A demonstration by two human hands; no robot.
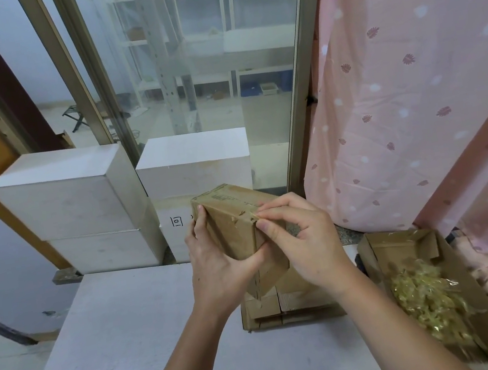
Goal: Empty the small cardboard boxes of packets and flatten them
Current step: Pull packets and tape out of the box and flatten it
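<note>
At frame centre the left hand (pixel 216 262) grips the sealed cardboard box (pixel 235 218) while the right hand (pixel 302 239) pinches tape at its upper right edge

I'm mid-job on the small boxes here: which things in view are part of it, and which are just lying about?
Job:
- taped cardboard box, held by left hand, right hand picking its tape
- flattened boxes
- open carton of packets

Lying about:
- white boxes
- pink curtain
</note>
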